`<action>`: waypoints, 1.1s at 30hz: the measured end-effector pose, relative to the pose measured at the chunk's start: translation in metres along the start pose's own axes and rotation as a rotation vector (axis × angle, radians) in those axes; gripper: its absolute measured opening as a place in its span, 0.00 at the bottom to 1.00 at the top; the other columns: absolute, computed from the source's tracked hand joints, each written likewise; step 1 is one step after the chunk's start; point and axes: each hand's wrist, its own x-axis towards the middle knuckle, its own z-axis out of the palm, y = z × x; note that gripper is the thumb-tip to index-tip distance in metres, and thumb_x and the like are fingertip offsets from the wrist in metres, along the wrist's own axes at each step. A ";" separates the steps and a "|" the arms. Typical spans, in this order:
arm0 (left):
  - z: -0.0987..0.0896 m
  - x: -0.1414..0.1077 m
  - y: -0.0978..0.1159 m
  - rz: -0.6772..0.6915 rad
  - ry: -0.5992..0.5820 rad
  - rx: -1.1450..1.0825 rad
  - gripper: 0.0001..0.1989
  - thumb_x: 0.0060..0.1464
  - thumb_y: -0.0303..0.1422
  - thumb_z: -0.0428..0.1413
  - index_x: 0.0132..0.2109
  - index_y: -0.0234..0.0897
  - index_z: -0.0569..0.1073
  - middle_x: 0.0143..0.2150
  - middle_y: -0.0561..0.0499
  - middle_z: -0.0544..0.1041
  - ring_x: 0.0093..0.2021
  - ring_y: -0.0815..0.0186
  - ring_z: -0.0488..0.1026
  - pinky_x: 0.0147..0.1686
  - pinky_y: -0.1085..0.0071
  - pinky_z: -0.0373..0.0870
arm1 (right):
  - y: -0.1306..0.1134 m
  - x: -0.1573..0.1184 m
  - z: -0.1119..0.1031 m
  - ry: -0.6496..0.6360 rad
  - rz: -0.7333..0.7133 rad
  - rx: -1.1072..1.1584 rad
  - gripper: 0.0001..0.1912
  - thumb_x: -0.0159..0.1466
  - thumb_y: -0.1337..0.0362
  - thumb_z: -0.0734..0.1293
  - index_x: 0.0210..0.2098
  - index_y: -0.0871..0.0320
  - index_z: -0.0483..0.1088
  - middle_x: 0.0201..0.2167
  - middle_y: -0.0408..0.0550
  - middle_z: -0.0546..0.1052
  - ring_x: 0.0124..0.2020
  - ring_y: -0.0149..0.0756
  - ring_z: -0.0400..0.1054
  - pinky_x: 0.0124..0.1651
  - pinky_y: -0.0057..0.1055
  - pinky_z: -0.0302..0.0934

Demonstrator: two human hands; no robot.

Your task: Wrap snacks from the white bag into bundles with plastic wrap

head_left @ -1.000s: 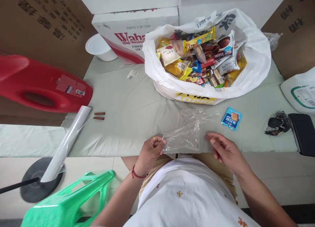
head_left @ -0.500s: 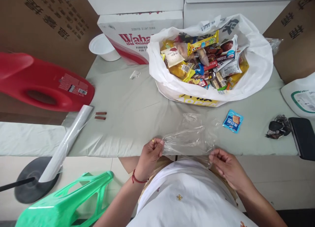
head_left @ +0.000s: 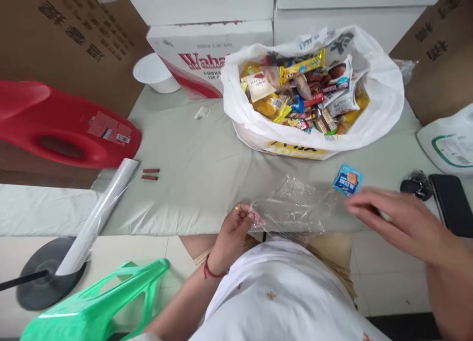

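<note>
My left hand point(head_left: 236, 228) pinches the gathered edge of a clear plastic bag point(head_left: 291, 208) at the table's front edge. The crinkled bag lies spread to the right of those fingers and hangs slightly over the edge. Blurred by motion, my right hand point(head_left: 391, 218) hovers over the table with fingers stretched out and apart from the thumb, seemingly holding nothing. Just beyond its fingertips lies a small blue snack packet point(head_left: 347, 179); whether they touch it I cannot tell.
Behind stands a white shopping bag point(head_left: 251, 131) full of wrapped snacks. A phone point(head_left: 451, 205) and keys point(head_left: 417, 186) lie at right. At left are two brown strips point(head_left: 150, 178), a plastic film roll point(head_left: 98, 215), a red jug point(head_left: 70, 129) and a green stool point(head_left: 92, 301).
My right hand has let go of the clear bag and moved right and up toward the blue packet. The bag's right side has slackened; my left hand keeps its grip.
</note>
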 end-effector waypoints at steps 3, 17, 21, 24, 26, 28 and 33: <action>-0.002 -0.002 0.005 0.008 -0.056 -0.005 0.22 0.55 0.50 0.70 0.40 0.38 0.74 0.35 0.52 0.79 0.37 0.66 0.77 0.43 0.68 0.74 | -0.001 0.075 0.036 -0.151 -0.430 -0.151 0.15 0.73 0.62 0.65 0.57 0.51 0.78 0.56 0.55 0.79 0.57 0.47 0.72 0.60 0.45 0.68; -0.035 0.013 0.009 -0.005 0.180 -0.073 0.23 0.47 0.48 0.74 0.39 0.36 0.77 0.35 0.51 0.82 0.40 0.66 0.80 0.44 0.70 0.75 | 0.036 0.116 0.078 -0.470 0.082 0.455 0.27 0.62 0.38 0.72 0.35 0.58 0.74 0.26 0.40 0.69 0.28 0.31 0.61 0.32 0.29 0.56; -0.015 0.026 0.010 -0.002 0.247 -0.182 0.24 0.53 0.51 0.69 0.39 0.40 0.68 0.33 0.55 0.79 0.32 0.66 0.80 0.35 0.69 0.77 | 0.044 0.099 0.084 -0.445 0.174 0.502 0.28 0.60 0.36 0.74 0.34 0.57 0.74 0.27 0.41 0.71 0.29 0.31 0.63 0.33 0.29 0.58; -0.004 0.038 0.004 0.139 0.385 0.090 0.19 0.65 0.52 0.58 0.40 0.42 0.66 0.26 0.60 0.71 0.18 0.73 0.66 0.21 0.73 0.63 | 0.040 0.096 0.086 -0.322 0.169 0.621 0.28 0.59 0.36 0.75 0.33 0.56 0.73 0.35 0.45 0.74 0.34 0.34 0.70 0.39 0.33 0.66; -0.001 0.045 0.000 0.250 0.452 0.299 0.17 0.70 0.50 0.52 0.41 0.43 0.66 0.24 0.61 0.68 0.17 0.72 0.62 0.20 0.73 0.59 | 0.036 0.094 0.086 -0.265 0.215 0.687 0.29 0.58 0.35 0.75 0.34 0.55 0.71 0.34 0.45 0.74 0.32 0.33 0.70 0.37 0.33 0.67; 0.000 0.050 -0.001 0.307 0.462 0.413 0.16 0.73 0.49 0.49 0.40 0.44 0.65 0.22 0.60 0.67 0.19 0.70 0.63 0.22 0.72 0.60 | 0.034 0.091 0.084 -0.239 0.290 0.700 0.30 0.58 0.34 0.74 0.34 0.54 0.69 0.26 0.40 0.71 0.24 0.30 0.64 0.28 0.29 0.61; 0.005 0.053 0.000 0.291 0.381 0.409 0.21 0.74 0.52 0.46 0.36 0.44 0.62 0.20 0.59 0.63 0.20 0.68 0.61 0.24 0.70 0.60 | 0.049 0.075 0.075 -0.216 0.333 0.563 0.28 0.61 0.35 0.72 0.35 0.54 0.70 0.22 0.37 0.65 0.21 0.28 0.56 0.23 0.27 0.51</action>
